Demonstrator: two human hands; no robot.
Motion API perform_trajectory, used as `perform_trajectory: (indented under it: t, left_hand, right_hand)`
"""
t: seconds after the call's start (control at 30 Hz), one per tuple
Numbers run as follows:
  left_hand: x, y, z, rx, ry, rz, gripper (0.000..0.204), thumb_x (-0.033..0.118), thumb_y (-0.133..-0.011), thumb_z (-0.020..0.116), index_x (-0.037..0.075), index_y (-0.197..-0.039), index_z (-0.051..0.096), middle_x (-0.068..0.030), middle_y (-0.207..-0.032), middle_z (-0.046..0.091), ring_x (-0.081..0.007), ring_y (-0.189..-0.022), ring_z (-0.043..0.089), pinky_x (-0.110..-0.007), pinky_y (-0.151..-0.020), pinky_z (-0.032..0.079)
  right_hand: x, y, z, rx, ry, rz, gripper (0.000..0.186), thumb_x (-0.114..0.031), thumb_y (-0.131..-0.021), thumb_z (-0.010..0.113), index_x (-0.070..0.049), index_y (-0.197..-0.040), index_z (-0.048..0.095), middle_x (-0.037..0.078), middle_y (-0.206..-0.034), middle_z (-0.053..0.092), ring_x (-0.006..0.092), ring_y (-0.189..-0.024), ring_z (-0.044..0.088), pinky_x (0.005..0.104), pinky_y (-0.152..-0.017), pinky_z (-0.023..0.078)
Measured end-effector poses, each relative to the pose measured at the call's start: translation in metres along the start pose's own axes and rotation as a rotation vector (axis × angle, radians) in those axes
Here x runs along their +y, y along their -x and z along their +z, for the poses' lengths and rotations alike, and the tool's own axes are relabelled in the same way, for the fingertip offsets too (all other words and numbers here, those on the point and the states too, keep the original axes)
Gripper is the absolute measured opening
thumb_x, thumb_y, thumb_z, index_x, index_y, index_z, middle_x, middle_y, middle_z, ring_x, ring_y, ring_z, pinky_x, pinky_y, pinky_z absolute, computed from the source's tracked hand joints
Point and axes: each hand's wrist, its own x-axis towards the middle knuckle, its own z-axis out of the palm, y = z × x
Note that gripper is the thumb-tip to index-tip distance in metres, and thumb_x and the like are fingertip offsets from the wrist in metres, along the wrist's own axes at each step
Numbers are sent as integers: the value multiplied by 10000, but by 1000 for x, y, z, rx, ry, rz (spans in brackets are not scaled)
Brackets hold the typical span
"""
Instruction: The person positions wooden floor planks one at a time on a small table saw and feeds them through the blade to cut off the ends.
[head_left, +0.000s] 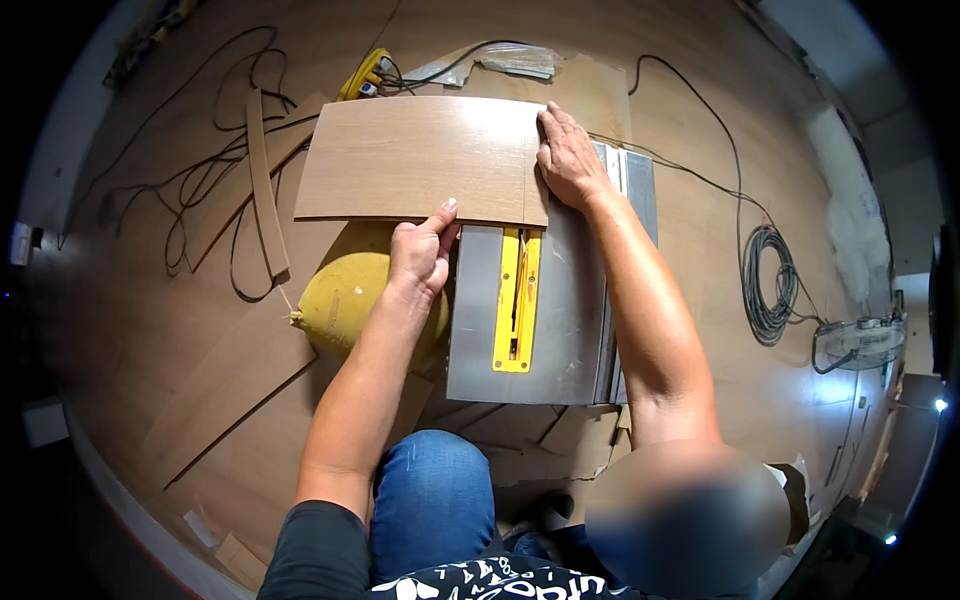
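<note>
A light wood-grain board (pixel 420 158) lies across the far part of a grey table saw (pixel 565 320) with a yellow slotted insert (pixel 502 300). My left hand (pixel 422 252) grips the board's near edge, thumb on top, other fingers curled under it. My right hand (pixel 570 160) holds the board's right end, fingers together along that edge, beside the metal fence rail (pixel 640 222). The board hides the far end of the insert. A yellow bulging bag (pixel 355 300) sits left of the saw, under my left forearm.
Narrow wood strips (pixel 268 200) and tangled cables lie left, with yellow cords (pixel 360 78) and plastic-wrapped pieces (pixel 510 60) behind. A coiled cable (pixel 768 290) and a fan (pixel 855 342) are at right. Board offcuts (pixel 230 420) lie on the floor. My knee is below; a blurred patch covers the lower right.
</note>
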Motion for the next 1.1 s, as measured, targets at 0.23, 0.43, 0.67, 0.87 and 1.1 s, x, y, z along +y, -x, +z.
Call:
perform_trajectory:
  t: [0.23,0.43,0.67,0.87,1.1]
  left_hand:
    - [-2,0,-3,7,-25,3,89,27,-882,699,-46,-908,656,-127,-946,669,-200,-901,654,-297,-855,569]
    - [-2,8,-1,1,-33,24,101,35,-885,698,-47,-918,650,-126,-956,666,-204,-916,656,-302,-861,571]
    - [-1,8,1,5,-24,27,98,33,-890,690,-48,-925,647,-125,-953,664,-215,-911,656,-323,-879,569]
    - [0,11,1,2,-20,14,78,35,-882,701,-20,-917,657,-97,-942,667,-184,-900,654,-304,-853,566]
    - [-1,12,1,15,-19,22,91,35,-880,702,-19,-932,650,-98,-949,669,-181,-903,655,-295,-864,557]
  right_hand:
    - [2,-2,-5,-38,-37,16,606,-178,-856,435,30,-1423,388,235,-1539,307,355,-1438,281,404,-1203,212]
    - [-2,2,-4,-37,12,23,593,-183,-875,436,25,-1427,384,230,-1541,307,351,-1438,282,404,-1206,206]
    - [-4,3,-7,-37,33,14,583,-183,-874,430,39,-1411,379,249,-1530,311,358,-1433,286,408,-1205,210]
    - [-6,4,-6,-41,25,17,585,-188,-878,426,26,-1421,380,223,-1542,306,341,-1442,276,402,-1209,200]
    - [-4,4,-4,-48,52,19,597,-189,-881,416,14,-1441,368,208,-1550,302,330,-1448,269,397,-1215,188]
